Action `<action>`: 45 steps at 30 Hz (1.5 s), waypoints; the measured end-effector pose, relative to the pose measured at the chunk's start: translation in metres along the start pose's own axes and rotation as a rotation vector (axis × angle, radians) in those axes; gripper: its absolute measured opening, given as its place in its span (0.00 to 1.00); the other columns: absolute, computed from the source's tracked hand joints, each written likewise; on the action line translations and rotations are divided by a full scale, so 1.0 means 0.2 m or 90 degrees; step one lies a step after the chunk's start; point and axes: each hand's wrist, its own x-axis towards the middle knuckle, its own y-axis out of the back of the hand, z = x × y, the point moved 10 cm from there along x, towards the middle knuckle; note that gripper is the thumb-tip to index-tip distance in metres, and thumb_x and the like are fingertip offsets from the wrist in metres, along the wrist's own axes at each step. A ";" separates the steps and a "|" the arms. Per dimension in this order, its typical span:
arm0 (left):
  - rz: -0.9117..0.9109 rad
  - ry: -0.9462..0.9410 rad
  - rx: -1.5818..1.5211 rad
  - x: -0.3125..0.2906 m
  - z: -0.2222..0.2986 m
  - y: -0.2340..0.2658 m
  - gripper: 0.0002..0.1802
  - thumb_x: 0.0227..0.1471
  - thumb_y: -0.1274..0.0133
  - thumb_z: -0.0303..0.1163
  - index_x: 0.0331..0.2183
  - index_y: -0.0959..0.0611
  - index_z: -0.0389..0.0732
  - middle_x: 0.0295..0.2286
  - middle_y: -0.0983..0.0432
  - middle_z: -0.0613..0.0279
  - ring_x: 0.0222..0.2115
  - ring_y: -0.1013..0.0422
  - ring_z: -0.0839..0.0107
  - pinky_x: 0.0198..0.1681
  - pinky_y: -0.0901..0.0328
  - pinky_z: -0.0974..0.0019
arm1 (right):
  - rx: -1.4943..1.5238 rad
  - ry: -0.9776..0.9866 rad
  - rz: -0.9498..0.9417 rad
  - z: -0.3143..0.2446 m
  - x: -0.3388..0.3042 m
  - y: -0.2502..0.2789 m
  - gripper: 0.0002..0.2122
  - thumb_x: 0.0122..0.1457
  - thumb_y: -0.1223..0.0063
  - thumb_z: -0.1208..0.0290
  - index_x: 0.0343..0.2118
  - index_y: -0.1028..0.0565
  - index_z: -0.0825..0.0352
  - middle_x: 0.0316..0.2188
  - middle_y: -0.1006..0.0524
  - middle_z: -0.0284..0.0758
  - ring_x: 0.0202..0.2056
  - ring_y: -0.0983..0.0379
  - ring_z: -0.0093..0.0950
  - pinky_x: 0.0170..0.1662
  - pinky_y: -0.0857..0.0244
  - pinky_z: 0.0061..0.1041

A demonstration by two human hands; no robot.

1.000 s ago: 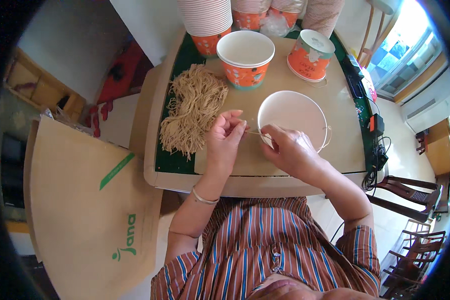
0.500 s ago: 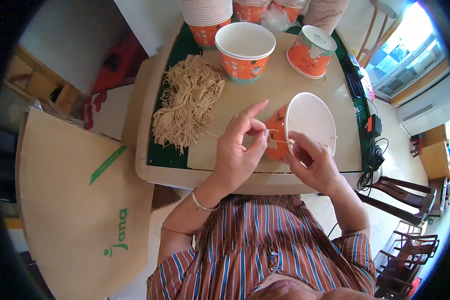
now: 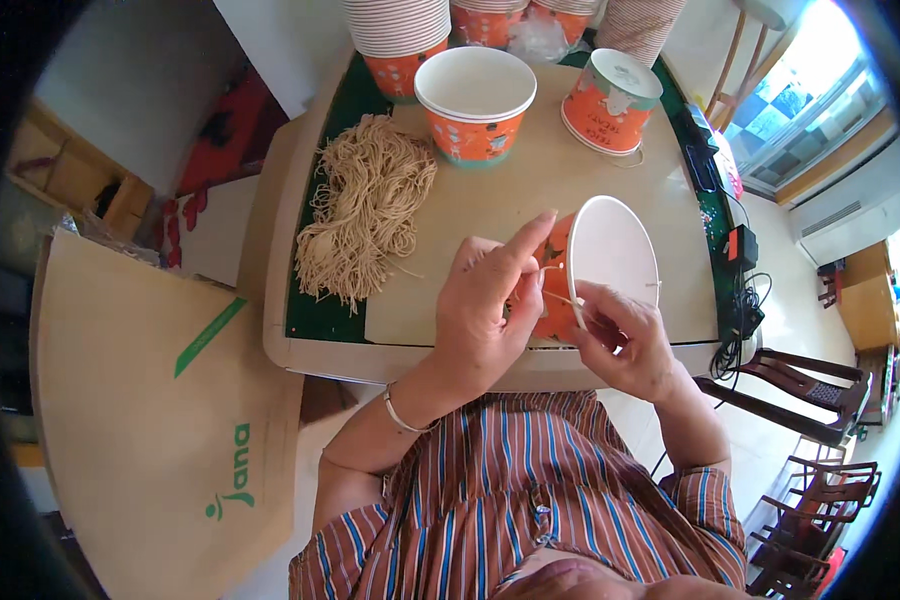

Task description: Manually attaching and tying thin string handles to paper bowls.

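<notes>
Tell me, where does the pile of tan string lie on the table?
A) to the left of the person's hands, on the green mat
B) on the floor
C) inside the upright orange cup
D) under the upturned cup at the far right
A: the string bundle lies loose on the table, left of the left hand and outside every cup.

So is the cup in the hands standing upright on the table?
No, the cup is tipped on its side, held between both hands.

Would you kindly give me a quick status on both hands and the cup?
Left hand grips tilted orange paper cup. Right hand pinches string at rim. Nothing obstructing.
</notes>
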 end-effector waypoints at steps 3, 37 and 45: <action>0.010 -0.056 0.063 0.01 0.05 -0.01 0.36 0.44 0.42 0.15 0.57 0.26 0.43 0.28 0.25 0.65 0.31 0.31 0.69 0.39 0.34 0.66 | -0.007 0.001 -0.009 -0.01 0.00 0.00 0.22 0.49 0.45 0.84 0.50 0.29 0.71 0.22 0.29 0.31 0.20 0.34 0.18 0.22 0.40 0.19; -0.075 -0.156 0.144 -0.01 0.10 -0.06 0.40 0.35 0.40 0.19 0.56 0.24 0.44 0.26 0.25 0.68 0.28 0.31 0.67 0.35 0.32 0.65 | 0.002 0.011 -0.056 -0.05 -0.01 -0.06 0.24 0.48 0.44 0.82 0.52 0.29 0.70 0.24 0.27 0.35 0.21 0.30 0.24 0.25 0.35 0.24; -0.176 -0.172 0.161 0.00 0.09 -0.05 0.23 0.35 0.39 0.21 0.40 0.18 0.41 0.27 0.23 0.64 0.31 0.29 0.64 0.37 0.31 0.64 | -0.042 0.020 -0.109 -0.07 0.01 -0.12 0.19 0.51 0.42 0.77 0.48 0.28 0.69 0.26 0.25 0.40 0.24 0.25 0.35 0.29 0.31 0.32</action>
